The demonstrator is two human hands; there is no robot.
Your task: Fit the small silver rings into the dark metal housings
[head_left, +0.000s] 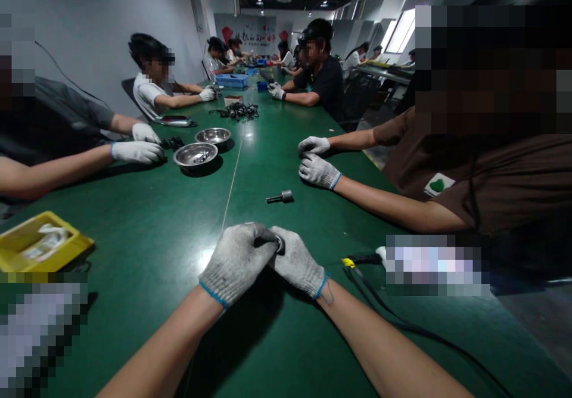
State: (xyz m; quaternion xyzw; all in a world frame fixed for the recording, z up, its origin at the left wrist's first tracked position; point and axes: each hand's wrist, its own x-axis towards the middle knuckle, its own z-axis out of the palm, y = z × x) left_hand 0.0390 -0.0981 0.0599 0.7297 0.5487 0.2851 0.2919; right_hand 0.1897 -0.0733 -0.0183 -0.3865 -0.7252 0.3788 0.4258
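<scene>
Both my hands wear whitish knitted gloves with blue cuffs and meet over the green table (147, 219). My left hand (239, 258) is closed, its thumb and fingers pressed against a small round metal part (279, 244). My right hand (295, 260) curls around the same part from the other side. Only a dark ring-shaped end of it shows; the gloves hide the rest. Just beyond my hands, a metal piece with a thick cylindrical head and a thin shaft (280, 196) lies on its side on the table.
Two steel bowls (195, 157) stand ahead on the left, the nearer with small metal pieces in it. A yellow bin (74, 249) sits at the left. Gloved co-workers' hands (318, 170) rest on both table sides. Black cables (397, 320) trail at the right; dark parts (241, 111) are piled farther off.
</scene>
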